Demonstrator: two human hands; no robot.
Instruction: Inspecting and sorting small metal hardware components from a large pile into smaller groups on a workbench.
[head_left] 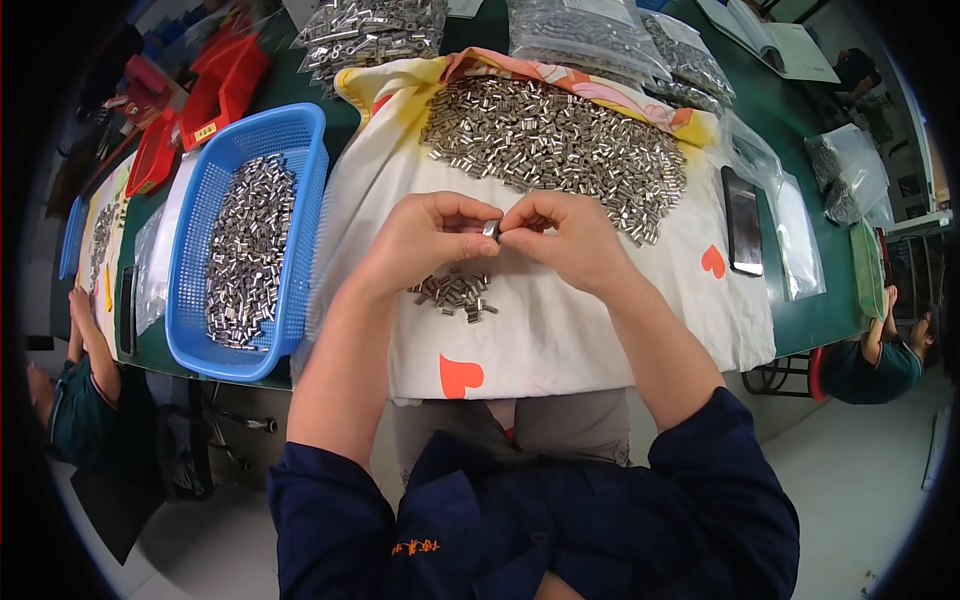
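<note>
Between my two hands, above the white cloth (560, 350), is a small shiny metal piece (491, 229). My left hand (432, 235) pinches it between thumb and fingers. The fingertips of my right hand (562, 235) are closed at its other side, touching it. Below my left hand lies a small heap of similar metal pieces (458, 295), partly covered by the hand. Beyond both hands spreads a much larger pile of these short metal pieces (560, 135) on the cloth.
At left stands a blue basket (316, 150) holding many metal pieces. Filled plastic bags (580, 35) line the far side. A phone (742, 220) lies at right by clear bags (797, 235). Red bins (225, 90) stand far left. Other people sit at both sides.
</note>
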